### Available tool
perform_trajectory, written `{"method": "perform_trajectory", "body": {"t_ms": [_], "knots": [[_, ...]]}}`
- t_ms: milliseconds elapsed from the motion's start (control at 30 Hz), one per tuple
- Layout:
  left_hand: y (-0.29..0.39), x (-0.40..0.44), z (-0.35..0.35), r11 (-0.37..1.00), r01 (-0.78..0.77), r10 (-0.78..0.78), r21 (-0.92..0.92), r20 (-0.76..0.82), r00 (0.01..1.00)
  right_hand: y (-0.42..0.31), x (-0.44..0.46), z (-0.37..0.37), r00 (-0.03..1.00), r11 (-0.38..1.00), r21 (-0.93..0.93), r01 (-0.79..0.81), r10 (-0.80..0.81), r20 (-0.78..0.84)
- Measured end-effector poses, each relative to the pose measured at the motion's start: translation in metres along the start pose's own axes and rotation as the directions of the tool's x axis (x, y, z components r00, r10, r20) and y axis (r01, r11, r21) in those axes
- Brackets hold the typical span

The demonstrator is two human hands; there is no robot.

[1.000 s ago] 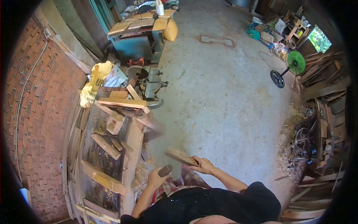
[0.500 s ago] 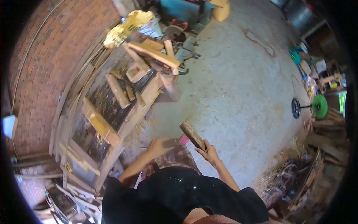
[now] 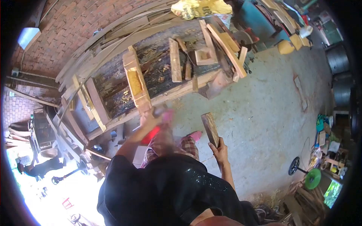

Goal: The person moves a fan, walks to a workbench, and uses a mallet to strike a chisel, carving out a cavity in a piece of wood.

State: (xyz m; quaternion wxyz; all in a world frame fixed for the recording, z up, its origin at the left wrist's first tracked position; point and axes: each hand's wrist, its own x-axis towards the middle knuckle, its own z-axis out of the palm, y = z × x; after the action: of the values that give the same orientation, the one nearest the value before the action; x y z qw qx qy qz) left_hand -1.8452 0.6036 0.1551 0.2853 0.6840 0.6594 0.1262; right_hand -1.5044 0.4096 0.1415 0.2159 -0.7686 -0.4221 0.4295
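My right hand (image 3: 219,150) is closed around the lower end of a short, thick, worn piece of wood (image 3: 210,128), which points up and away from me over the floor. My left hand (image 3: 150,119) is smeared by motion at the near end of a squared timber (image 3: 136,84). Its fingers look curled, and a grey blurred shape shows beside them, too unclear to name. A yellow hollow is cut in the timber's top, and it lies across the dark workbench (image 3: 113,98). Whether my left hand touches the timber is unclear.
Several wood pieces, a hollowed block (image 3: 206,56) and long planks lie on the bench. A yellow sack (image 3: 201,9) sits at its far end. Concrete floor (image 3: 260,113) spreads to the right, with a green wheel (image 3: 313,178). A person (image 3: 41,167) is outside at the left.
My view has turned left, so the bench sits more centrally. My left hand has come up to the timber's near end. The right hand still grips the short piece of wood.
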Motion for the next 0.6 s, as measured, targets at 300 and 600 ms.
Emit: {"method": "perform_trajectory", "body": {"t_ms": [300, 600], "knots": [[-0.112, 0.109, -0.057, 0.934, 0.347, -0.354, -0.086, -0.349, 0.868, -0.081, 0.029, 0.049, 0.999, 1.0, 0.005, -0.021, 0.021, 0.042], [-0.128, 0.145, -0.047, 0.906, 0.244, -0.344, -0.347, -0.266, 0.9, -0.156, 0.064, 0.092, 0.993, 0.996, -0.083, 0.021, -0.011, 0.117]]}}
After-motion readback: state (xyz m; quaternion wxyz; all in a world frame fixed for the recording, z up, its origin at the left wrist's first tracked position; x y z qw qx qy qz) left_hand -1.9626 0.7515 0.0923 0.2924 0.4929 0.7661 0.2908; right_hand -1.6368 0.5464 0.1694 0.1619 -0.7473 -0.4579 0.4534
